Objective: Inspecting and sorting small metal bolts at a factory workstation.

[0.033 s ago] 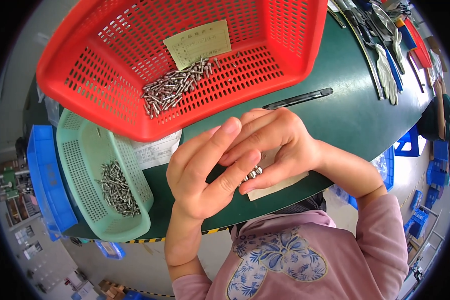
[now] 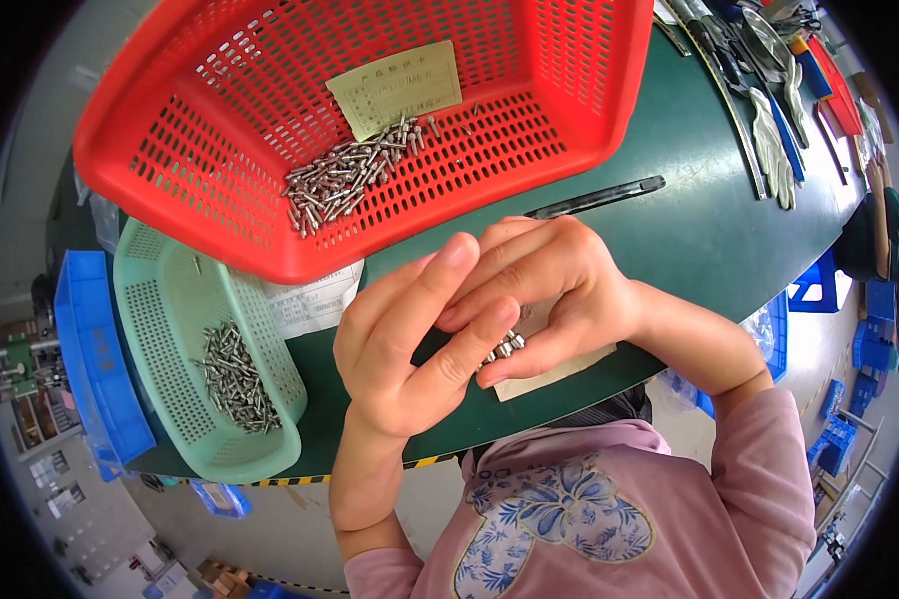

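My two hands meet above the front of the green table. My right hand (image 2: 569, 290) is curled around several small, shiny metal pins (image 2: 509, 345), whose ends show beside its thumb; the rest of them are hidden. My left hand (image 2: 400, 344) touches it, with thumb and forefinger stretched out and apart around the right fingertips. I see nothing held in the left hand, though its far side is hidden. Beyond, a red basket (image 2: 310, 262) holds a heap of similar metal pins (image 2: 350, 175) and a yellowish paper card (image 2: 398, 88).
A pale green basket (image 2: 295, 384) with more metal pins stands at left, beside a blue bin (image 2: 95, 349). Paper (image 2: 320, 299) lies partly under the red basket. A black strip-like tool (image 2: 609, 195), white gloves (image 2: 772, 145) and other tools lie to the right. Another person's arm (image 2: 881, 215) shows far right.
My left hand shifts very slightly against the right. The pins, the baskets and everything else look unchanged.
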The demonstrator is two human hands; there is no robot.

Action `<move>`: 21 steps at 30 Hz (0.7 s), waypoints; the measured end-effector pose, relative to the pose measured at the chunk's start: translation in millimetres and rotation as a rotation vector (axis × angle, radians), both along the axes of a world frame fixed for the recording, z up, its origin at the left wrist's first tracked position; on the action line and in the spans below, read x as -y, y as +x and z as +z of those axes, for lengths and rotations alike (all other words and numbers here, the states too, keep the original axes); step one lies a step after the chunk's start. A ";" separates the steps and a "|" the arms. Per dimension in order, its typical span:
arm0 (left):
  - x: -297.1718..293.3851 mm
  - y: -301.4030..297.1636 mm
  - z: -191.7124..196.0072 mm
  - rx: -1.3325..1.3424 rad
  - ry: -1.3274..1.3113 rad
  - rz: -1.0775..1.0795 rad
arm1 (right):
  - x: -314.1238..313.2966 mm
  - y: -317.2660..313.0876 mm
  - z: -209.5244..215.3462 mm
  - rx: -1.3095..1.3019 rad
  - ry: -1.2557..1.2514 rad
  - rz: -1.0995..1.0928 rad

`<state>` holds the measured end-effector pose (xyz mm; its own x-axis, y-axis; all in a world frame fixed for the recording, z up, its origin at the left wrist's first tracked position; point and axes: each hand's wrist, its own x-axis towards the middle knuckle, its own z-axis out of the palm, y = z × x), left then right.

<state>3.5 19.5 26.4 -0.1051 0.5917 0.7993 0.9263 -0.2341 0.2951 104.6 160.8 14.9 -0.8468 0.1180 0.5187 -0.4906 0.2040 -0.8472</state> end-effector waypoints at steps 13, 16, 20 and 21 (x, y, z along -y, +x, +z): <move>8.9 -2.5 -4.3 0.767 -0.217 0.028 | -11.6 -0.2 6.0 -0.299 0.507 -0.340; 11.9 -2.7 0.5 1.034 -0.261 -0.082 | -13.5 -0.2 7.1 -0.315 0.533 -0.367; 13.9 2.2 4.2 1.609 -0.377 -0.382 | -13.7 -1.3 5.8 -0.336 0.542 -0.394; 14.7 6.9 1.7 1.657 -0.353 -0.490 | -12.8 -2.1 5.9 -0.339 0.543 -0.402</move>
<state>10.3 4.8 28.0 -0.3751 0.9198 -0.1155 -0.5018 -0.0967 0.8596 102.5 173.6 20.8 -0.5761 0.0377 0.8165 -0.5062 0.7679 -0.3926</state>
